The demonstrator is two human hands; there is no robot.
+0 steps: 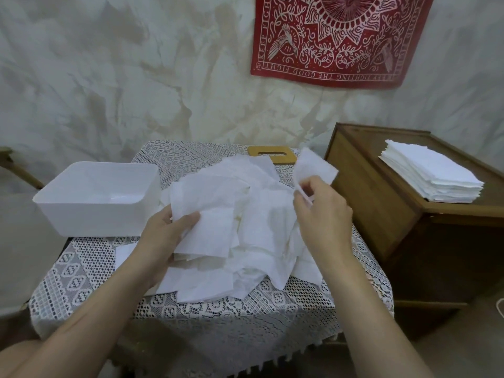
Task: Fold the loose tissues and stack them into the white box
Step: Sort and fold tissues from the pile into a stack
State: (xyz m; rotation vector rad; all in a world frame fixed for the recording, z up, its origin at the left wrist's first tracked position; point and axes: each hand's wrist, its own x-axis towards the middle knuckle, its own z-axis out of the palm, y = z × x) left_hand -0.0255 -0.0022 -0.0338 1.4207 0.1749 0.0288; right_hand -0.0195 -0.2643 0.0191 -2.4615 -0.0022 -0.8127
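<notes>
The white rectangular plastic box (90,219) sits left of the loose white paper tissues (245,227) — nearest the left hand (166,230), gripping one; the right hand (321,211) pinches another.

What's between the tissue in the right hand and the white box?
Nothing blocks it. The tissue pinched by the right hand would pass over the loose pile and the left hand, which grips a sheet there. The white box sits open at the left.
</notes>
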